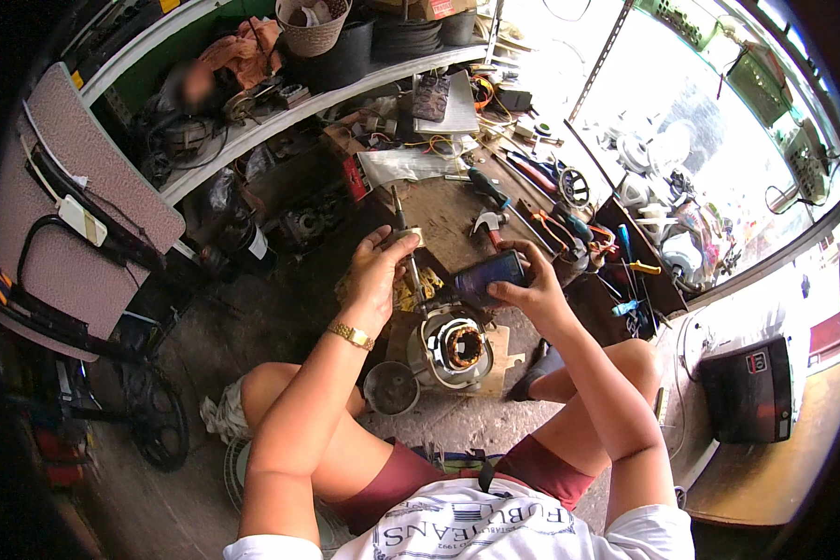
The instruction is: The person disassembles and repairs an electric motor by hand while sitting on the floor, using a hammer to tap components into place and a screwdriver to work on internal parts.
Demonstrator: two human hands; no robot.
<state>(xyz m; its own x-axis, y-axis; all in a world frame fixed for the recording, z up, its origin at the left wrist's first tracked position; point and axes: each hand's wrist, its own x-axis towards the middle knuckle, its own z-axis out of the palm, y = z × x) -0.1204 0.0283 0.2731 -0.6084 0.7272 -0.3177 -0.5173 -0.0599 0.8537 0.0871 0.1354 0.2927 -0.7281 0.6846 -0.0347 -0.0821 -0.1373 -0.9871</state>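
In my left hand (379, 271) is a slim metal shaft (400, 207), held upright. The fingers close round it beside a small pale piece (411, 237), whose kind I cannot tell. My right hand (538, 289) grips a dark blue can (488, 277), tilted with its far end toward the left. Below and between the hands stands an open motor housing (427, 350) with a ring of copper windings (464, 347) inside. A round metal bowl (391, 388) sits against its left side.
A hammer (488, 224) and a screwdriver (488, 187) lie on the wooden bench ahead. Pliers and more tools crowd a tray (639, 252) to the right. A cluttered white-edged shelf (252, 131) runs along the back left. A black boxy case (747, 392) stands far right.
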